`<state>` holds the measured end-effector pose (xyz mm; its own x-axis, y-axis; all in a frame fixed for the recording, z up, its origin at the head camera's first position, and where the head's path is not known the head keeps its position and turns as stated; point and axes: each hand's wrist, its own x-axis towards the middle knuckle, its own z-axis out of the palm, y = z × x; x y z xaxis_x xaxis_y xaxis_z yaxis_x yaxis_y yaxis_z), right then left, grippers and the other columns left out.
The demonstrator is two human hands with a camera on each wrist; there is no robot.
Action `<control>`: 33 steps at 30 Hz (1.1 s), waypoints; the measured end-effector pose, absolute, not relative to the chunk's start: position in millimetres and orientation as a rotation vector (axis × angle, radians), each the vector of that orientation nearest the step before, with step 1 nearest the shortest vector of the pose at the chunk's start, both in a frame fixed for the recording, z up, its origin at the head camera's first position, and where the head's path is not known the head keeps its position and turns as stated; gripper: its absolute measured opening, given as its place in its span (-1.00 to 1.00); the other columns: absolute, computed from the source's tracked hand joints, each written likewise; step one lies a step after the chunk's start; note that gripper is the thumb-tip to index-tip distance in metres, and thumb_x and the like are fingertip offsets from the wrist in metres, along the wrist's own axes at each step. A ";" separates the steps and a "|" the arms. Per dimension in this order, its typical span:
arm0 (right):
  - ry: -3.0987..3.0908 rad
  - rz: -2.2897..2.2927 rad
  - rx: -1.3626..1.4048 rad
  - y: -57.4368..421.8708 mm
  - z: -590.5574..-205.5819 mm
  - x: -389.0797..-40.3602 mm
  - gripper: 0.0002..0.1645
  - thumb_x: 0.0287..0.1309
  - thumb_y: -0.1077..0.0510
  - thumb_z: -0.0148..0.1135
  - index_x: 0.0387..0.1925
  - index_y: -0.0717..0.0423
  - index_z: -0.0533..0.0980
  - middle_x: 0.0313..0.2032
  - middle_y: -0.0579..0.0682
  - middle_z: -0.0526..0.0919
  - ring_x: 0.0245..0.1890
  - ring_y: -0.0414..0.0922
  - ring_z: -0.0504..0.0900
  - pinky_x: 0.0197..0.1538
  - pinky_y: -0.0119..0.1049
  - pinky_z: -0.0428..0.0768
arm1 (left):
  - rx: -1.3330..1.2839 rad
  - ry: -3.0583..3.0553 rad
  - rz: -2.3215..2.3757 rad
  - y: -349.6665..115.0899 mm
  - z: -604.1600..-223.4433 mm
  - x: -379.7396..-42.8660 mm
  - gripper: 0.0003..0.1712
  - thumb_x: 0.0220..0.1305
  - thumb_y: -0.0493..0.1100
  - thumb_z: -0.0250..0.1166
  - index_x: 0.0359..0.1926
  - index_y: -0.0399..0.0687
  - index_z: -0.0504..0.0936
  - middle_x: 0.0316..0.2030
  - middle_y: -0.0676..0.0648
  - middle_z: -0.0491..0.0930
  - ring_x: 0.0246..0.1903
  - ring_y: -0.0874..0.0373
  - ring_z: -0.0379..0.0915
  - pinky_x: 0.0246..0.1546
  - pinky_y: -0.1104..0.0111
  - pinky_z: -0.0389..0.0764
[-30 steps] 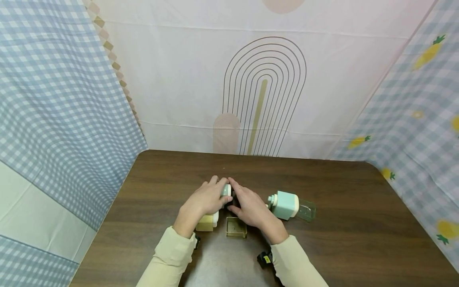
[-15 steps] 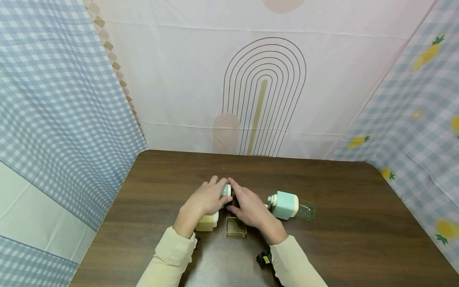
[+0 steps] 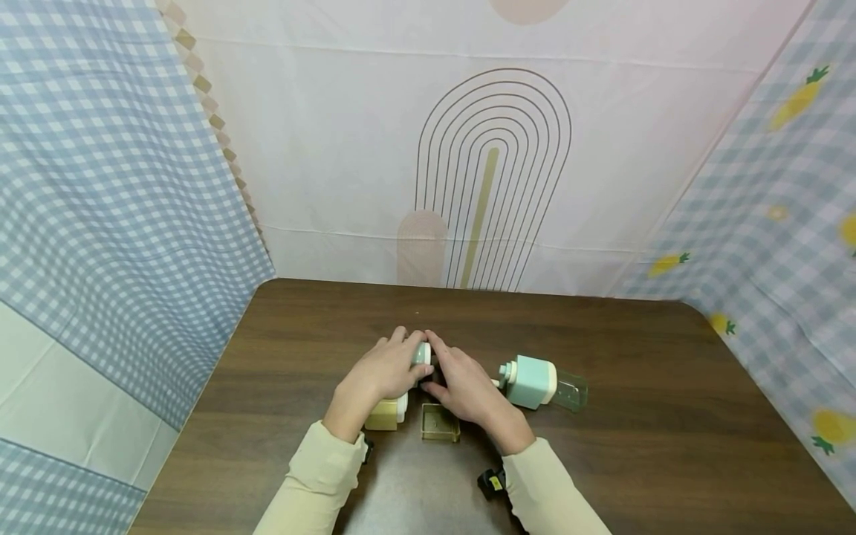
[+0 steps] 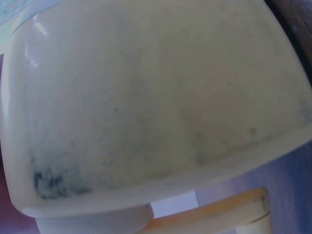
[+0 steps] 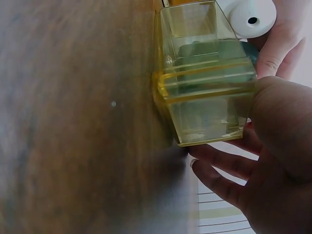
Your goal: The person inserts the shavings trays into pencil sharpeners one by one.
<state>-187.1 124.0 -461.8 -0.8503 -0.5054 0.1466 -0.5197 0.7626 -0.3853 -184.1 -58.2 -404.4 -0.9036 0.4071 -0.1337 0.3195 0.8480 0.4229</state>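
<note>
In the head view my left hand (image 3: 384,369) has its fingers and thumb curled round a pale green container with a white rim (image 3: 426,354). Facing it, my right hand (image 3: 468,386) brackets the dark see-through end (image 3: 428,377) of that container between thumb and fingers. Most of the container is hidden by the hands. A yellow see-through box (image 3: 441,423) sits on the table just below them; in the right wrist view this yellow box (image 5: 207,78) covers part of the green body. Under my left wrist lies a yellow container with a white rim (image 3: 384,416).
To the right, a mint-green dispenser (image 3: 531,382) with a stepped neck lies beside a clear greenish box (image 3: 571,391). A large cream surface (image 4: 156,97) fills the left wrist view. Cloth hangings (image 3: 348,148) border the brown table (image 3: 655,416).
</note>
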 end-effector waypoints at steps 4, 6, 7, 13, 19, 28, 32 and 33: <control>-2.918 0.651 0.850 123.6 -461.9 -187.8 0.05 0.27 0.02 0.42 0.59 0.12 0.03 -0.15 0.06 0.63 -0.23 -0.10 0.56 -0.16 -0.11 0.62 | 0.565 2.813 0.587 -58.6 -403.8 -184.0 -0.34 0.51 0.10 0.19 0.48 0.01 0.28 0.41 -0.33 0.26 0.27 -0.38 0.30 0.19 -0.18 0.50; -2.919 0.649 0.850 123.4 -461.8 -187.8 0.05 0.26 0.01 0.42 0.58 0.12 0.04 -0.14 0.07 0.63 -0.22 -0.10 0.56 -0.16 -0.10 0.62 | 0.568 2.814 0.587 -59.0 -403.9 -183.9 -0.34 0.51 0.10 0.19 0.47 0.00 0.28 0.40 -0.33 0.27 0.27 -0.38 0.31 0.19 -0.18 0.50; -2.917 0.650 0.851 123.4 -461.9 -187.8 0.06 0.26 0.01 0.43 0.58 0.12 0.04 -0.14 0.07 0.63 -0.22 -0.09 0.57 -0.16 -0.09 0.62 | 0.567 2.813 0.587 -59.0 -403.9 -183.9 -0.34 0.51 0.10 0.19 0.48 0.00 0.28 0.41 -0.33 0.26 0.27 -0.38 0.30 0.19 -0.18 0.49; -2.901 0.666 0.854 123.7 -463.0 -188.2 0.07 0.23 0.02 0.45 0.58 0.12 0.05 -0.18 0.05 0.63 -0.20 -0.08 0.58 -0.14 -0.07 0.63 | 0.567 2.814 0.592 -59.4 -404.3 -184.0 -0.34 0.51 0.10 0.19 0.48 0.00 0.28 0.42 -0.35 0.24 0.29 -0.40 0.28 0.21 -0.19 0.47; -2.892 0.684 0.851 123.4 -462.9 -188.8 0.08 0.21 0.03 0.47 0.58 0.12 0.06 -0.24 0.02 0.62 -0.25 -0.10 0.56 -0.17 -0.09 0.63 | 0.581 2.826 0.573 -59.4 -404.0 -183.7 -0.34 0.50 0.11 0.19 0.47 -0.02 0.28 0.37 -0.32 0.31 0.24 -0.35 0.35 0.20 -0.15 0.50; -2.903 0.702 0.823 121.9 -462.1 -188.1 0.07 0.20 0.02 0.48 0.57 0.11 0.08 -0.31 0.01 0.60 -0.36 -0.14 0.51 -0.26 -0.14 0.58 | 0.574 2.826 0.569 -58.8 -403.9 -183.6 -0.34 0.51 0.11 0.19 0.48 -0.01 0.28 0.40 -0.33 0.27 0.26 -0.35 0.33 0.22 -0.15 0.49; -2.911 0.706 0.800 120.9 -461.9 -187.0 0.07 0.20 0.01 0.48 0.57 0.08 0.08 -0.28 0.03 0.63 -0.31 -0.11 0.56 -0.20 -0.10 0.61 | 0.575 2.823 0.572 -58.4 -404.2 -183.4 -0.34 0.51 0.11 0.19 0.48 -0.01 0.28 0.41 -0.34 0.26 0.27 -0.36 0.31 0.22 -0.15 0.48; -2.913 0.708 0.793 120.7 -462.0 -186.9 0.07 0.20 0.01 0.48 0.57 0.07 0.08 -0.27 0.03 0.63 -0.30 -0.10 0.56 -0.19 -0.09 0.61 | 0.575 2.824 0.571 -58.3 -404.3 -183.5 -0.34 0.51 0.10 0.19 0.47 -0.01 0.28 0.41 -0.34 0.26 0.27 -0.36 0.31 0.22 -0.15 0.48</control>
<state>-186.9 120.7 -462.0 -0.8685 -0.4708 0.1548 -0.4894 0.7653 -0.4182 -183.5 -58.3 -404.3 -0.9035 0.4117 -0.1188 0.3332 0.8493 0.4094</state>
